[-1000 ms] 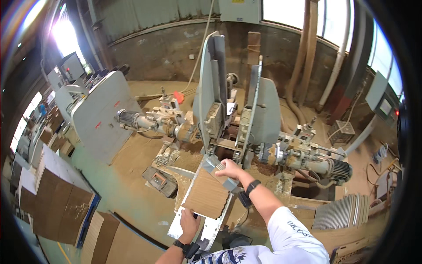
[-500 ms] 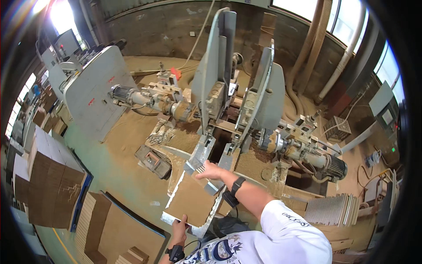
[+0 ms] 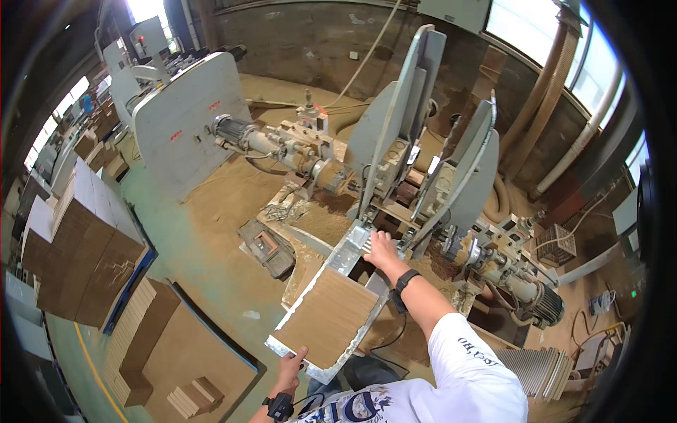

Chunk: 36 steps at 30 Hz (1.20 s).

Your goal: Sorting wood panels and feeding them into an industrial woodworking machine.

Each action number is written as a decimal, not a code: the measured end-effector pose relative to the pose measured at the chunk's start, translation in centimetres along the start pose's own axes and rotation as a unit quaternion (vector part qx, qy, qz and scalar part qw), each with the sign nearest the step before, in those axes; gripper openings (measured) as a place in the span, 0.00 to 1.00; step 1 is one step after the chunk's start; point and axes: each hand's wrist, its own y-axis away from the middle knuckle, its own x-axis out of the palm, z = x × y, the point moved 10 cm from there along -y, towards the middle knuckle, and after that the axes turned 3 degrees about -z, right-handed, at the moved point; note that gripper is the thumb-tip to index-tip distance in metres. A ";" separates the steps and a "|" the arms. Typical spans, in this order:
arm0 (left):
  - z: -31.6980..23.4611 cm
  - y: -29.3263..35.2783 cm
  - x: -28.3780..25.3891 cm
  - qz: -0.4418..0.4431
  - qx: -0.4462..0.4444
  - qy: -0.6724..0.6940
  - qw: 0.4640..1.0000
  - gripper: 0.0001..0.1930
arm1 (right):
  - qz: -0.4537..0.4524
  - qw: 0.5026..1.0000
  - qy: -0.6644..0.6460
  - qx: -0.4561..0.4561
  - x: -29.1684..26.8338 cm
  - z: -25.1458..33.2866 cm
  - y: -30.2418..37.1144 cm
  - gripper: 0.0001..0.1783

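A flat brown board (image 3: 328, 314) lies on a narrow metal bed (image 3: 340, 368) with ragged white edges in front of me. At the bed's near left corner, my left hand (image 3: 290, 366) is closed on the edge, thumb on top and most fingers hidden. My right hand (image 3: 383, 250) reaches past the board's far end, close to the machine. Its fingers are bent over a grey metal crossbar (image 3: 358, 237), which the hand partly covers. Beyond it rise upright grey guard plates (image 3: 402, 113) on the machine.
Motor units (image 3: 243, 132) flank the guards, another motor (image 3: 536, 299) at right. A toolbox-like tray (image 3: 266, 247) sits left of the bed. Board stacks (image 3: 88, 250) stand far left, with more boards (image 3: 134, 331) on a low pallet. Thin panels (image 3: 539, 370) stack at right. Sawdust covers the floor.
My right hand has moved farther forward, away from the board toward the machine, apparently with the crossbar. My left hand stays at the near corner. The whole view has shifted.
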 end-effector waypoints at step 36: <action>-4.3 0.4 5.8 0.093 0.058 0.092 0.990 0.35 | 0.018 0.992 0.094 -0.078 3.9 10.1 9.6 0.40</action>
